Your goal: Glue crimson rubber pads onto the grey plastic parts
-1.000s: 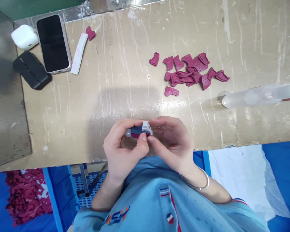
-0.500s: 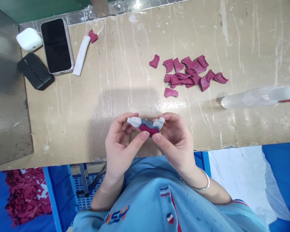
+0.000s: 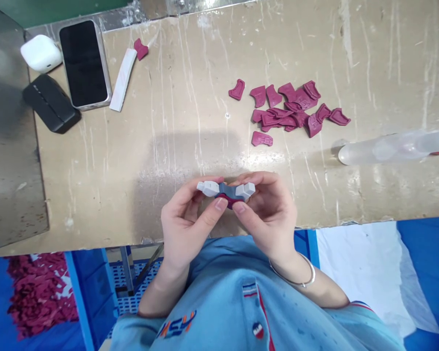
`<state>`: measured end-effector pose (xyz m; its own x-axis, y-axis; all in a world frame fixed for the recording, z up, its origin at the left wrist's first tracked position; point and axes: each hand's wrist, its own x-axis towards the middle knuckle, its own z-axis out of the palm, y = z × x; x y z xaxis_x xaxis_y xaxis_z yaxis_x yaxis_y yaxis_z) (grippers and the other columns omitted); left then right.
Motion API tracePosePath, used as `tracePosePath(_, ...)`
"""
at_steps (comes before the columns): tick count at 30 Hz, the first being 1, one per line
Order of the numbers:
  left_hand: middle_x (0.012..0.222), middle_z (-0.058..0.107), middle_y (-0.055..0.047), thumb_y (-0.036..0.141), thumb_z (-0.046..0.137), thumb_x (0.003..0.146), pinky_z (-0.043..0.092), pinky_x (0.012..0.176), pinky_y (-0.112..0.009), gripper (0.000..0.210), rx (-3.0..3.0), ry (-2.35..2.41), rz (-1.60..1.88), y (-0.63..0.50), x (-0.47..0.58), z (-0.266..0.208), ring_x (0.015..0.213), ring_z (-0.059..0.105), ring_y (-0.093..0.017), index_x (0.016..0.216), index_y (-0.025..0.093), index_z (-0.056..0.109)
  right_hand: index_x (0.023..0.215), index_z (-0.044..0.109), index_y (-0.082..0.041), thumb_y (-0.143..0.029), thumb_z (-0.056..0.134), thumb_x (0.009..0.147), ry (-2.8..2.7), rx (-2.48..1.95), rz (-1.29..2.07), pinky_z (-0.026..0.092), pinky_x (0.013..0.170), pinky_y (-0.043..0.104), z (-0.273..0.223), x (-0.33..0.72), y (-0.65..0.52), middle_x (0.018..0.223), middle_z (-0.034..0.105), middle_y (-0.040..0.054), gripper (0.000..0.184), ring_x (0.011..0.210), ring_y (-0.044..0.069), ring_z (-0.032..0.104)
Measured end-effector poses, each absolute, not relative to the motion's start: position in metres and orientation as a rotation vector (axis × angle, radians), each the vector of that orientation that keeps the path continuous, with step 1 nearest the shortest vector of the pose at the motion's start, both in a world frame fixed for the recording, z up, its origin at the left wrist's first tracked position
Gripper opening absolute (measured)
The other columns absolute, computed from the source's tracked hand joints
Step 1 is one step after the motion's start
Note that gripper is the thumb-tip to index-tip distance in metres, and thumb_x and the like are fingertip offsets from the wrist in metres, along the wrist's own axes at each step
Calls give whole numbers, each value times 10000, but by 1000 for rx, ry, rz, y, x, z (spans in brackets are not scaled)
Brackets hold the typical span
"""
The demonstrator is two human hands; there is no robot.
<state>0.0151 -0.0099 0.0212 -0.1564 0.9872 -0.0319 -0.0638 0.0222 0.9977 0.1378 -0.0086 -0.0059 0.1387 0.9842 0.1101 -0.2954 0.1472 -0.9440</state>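
Observation:
Between my two hands, above the near edge of the table, is a small plastic part [image 3: 227, 189] with light grey blocky ends and a dark blue-grey middle. A maroon piece [image 3: 234, 201] sits against its near side. My left hand [image 3: 186, 222] pinches the left half, thumb on the maroon piece and fingers behind. My right hand [image 3: 269, 219] grips the right half the same way, its thumb close to the left one. The fingertips behind the part are mostly hidden. Beyond the hands lies a loose group of similar maroon pieces [image 3: 278, 118], some overlapping.
At the left lie a phone [image 3: 85, 66], a white case [image 3: 41, 52], a black case [image 3: 53, 105], a white strip [image 3: 123, 80] and one maroon piece [image 3: 141, 49]. A translucent bottle [image 3: 391, 147] lies at right. Below left, a blue bin [image 3: 91, 297] stands beside heaped maroon pieces [image 3: 40, 297].
Both hands have shifted slightly right with the grey part, which has tilted a little, so less of the maroon piece shows. The thumbs still press on it.

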Motion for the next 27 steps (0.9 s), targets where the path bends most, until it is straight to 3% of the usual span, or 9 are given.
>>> tracePosePath(3,988,837,13,301,873,870,656,871,-198,151,1066,1241,1371,-9,14,18,930,803,-135,1016,290,837,1026,624,-284,-204,745,917,-955,-933,1167,658,840,305,-7,137,-9,988,662,-2,181,925,150,715)
tracePosePath(9,976,834,-15,264,865,872,658,852,-237,145,1201,1328,1433,-9,14,12,918,799,-162,1015,257,837,1039,600,-281,-178,738,901,-971,-956,1166,654,826,309,-9,137,-8,970,661,-3,220,908,152,710)
tracePosePath(13,1007,834,-20,294,850,890,657,866,-245,142,1226,1345,1378,-8,17,15,930,801,-162,1022,251,823,1039,601,-289,-226,749,906,-906,-977,1175,646,763,296,-10,135,-9,948,671,2,209,872,157,706)
tracePosePath(17,1168,816,-46,391,871,867,654,933,-284,333,1245,1261,1350,-10,21,15,1040,790,-186,1169,283,784,1046,614,-316,-316,769,919,-747,-899,1277,645,829,300,-13,131,-13,1001,681,-5,200,931,153,713)
tracePosePath(22,1144,824,-47,332,813,925,652,958,-318,236,1229,1324,1298,-16,21,14,1064,786,-205,1155,279,804,1050,593,-315,-405,762,939,-727,-845,1513,647,875,362,-15,136,-18,1073,678,9,221,998,191,724)
tracePosePath(27,1123,830,-16,228,802,927,646,936,-284,267,1366,1375,1273,-17,14,23,1030,789,-185,1182,306,815,1198,707,-321,-315,768,921,-1069,-949,1048,557,1067,392,-7,159,-12,1234,655,46,284,1237,231,619)
